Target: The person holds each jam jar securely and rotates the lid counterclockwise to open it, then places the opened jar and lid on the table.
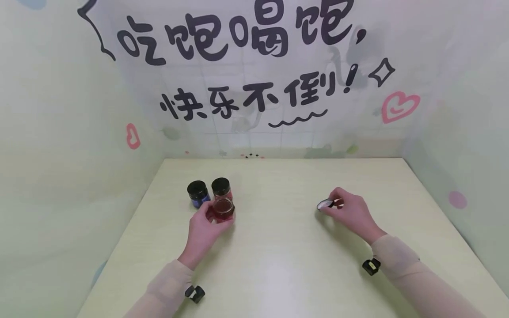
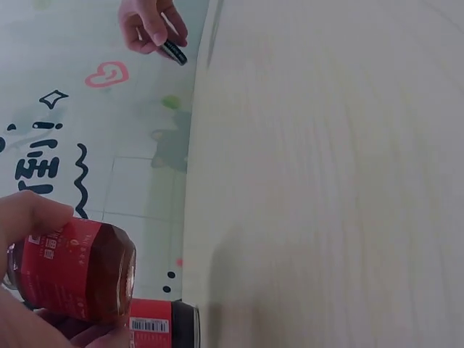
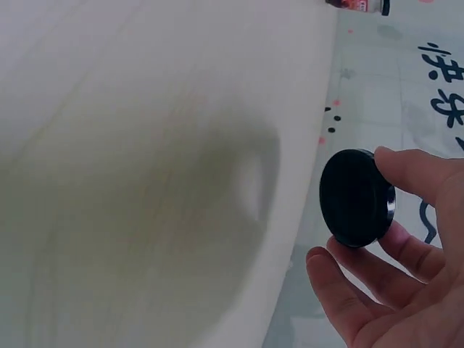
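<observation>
My left hand (image 1: 203, 233) grips a glass jar (image 1: 223, 208) with a red label, thumb and fingers around its side. No lid covers the jar's mouth in the head view; the left wrist view shows the red label (image 2: 61, 268) and dark reddish contents at its lower end. Far to the right, my right hand (image 1: 354, 215) pinches a round lid (image 3: 354, 198) by its edge between thumb and fingers. The lid is black on the face seen in the right wrist view, and it is tilted. Its pale face (image 1: 324, 204) shows in the head view.
Just behind the held jar stands a red-labelled jar (image 1: 221, 186) with a black lid. Left of it is a blue-labelled jar (image 1: 198, 192), also black-lidded. The pale table (image 1: 274, 247) meets a printed back wall (image 1: 246, 141) and side walls. Each wrist carries a small black device.
</observation>
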